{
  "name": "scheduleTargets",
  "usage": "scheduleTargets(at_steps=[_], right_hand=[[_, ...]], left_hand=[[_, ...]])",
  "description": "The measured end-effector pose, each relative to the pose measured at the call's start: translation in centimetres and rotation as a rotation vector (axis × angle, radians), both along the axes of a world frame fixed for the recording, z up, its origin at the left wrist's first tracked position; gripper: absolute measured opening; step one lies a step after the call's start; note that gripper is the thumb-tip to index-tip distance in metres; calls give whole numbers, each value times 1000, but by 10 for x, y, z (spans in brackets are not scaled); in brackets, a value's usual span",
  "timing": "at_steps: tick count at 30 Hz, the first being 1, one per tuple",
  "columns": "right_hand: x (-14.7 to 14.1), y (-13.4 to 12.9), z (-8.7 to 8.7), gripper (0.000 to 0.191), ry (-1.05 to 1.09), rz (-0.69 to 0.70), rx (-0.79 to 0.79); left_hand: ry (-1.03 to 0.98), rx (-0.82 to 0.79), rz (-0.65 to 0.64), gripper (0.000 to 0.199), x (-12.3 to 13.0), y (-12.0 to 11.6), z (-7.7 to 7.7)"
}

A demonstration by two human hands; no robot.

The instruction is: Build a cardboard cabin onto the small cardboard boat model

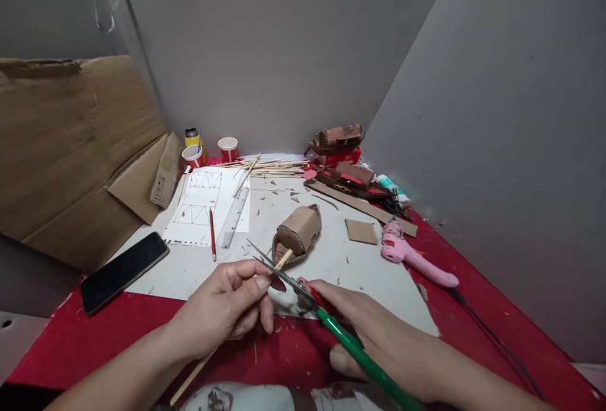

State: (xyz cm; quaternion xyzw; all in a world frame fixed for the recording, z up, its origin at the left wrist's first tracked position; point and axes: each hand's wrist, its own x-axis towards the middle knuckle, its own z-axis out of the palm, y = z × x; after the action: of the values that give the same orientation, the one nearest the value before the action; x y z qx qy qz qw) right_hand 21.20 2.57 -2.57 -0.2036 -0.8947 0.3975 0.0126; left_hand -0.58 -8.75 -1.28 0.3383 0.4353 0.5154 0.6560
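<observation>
My left hand [231, 300] is closed on a thin wooden stick [194, 376]. The stick runs from the lower left through my fingers, and its pale tip points up at the middle. In my right hand [364, 329] is a pair of green-handled shears [350, 341] with a red part near the pivot. Their narrow blades are apart and lie across the stick's upper end, close to my left thumb. Just beyond the blades sits a small cardboard boat [299, 231] with a rounded cabin. My left fingers partly hide the middle of the stick.
A pink glue gun [419, 256] with a black cord lies at the right, by a cardboard square [361, 232]. Left are a phone [125, 269], a red pencil [213, 234], a ruler [235, 218] and drawn paper [199, 199]. Wooden sticks [274, 166], cups and brown boat models stand at the back.
</observation>
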Motion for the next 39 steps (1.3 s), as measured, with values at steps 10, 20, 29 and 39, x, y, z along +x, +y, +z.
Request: scheduleTargets(at_steps=[10, 20, 29, 39], right_hand=[[-3, 4, 12, 57, 88, 135, -143], [-18, -6, 16, 19, -155, -25, -38], [-24, 3, 20, 15, -232, -35, -54], [-30, 1, 38, 22, -298, -133, -65]], left_hand=[[102, 1, 7, 30, 3, -3, 4], [189, -37, 64, 38, 7, -3, -1], [137, -133, 48, 40, -1, 2, -13], [238, -98, 134, 49, 12, 3, -14]])
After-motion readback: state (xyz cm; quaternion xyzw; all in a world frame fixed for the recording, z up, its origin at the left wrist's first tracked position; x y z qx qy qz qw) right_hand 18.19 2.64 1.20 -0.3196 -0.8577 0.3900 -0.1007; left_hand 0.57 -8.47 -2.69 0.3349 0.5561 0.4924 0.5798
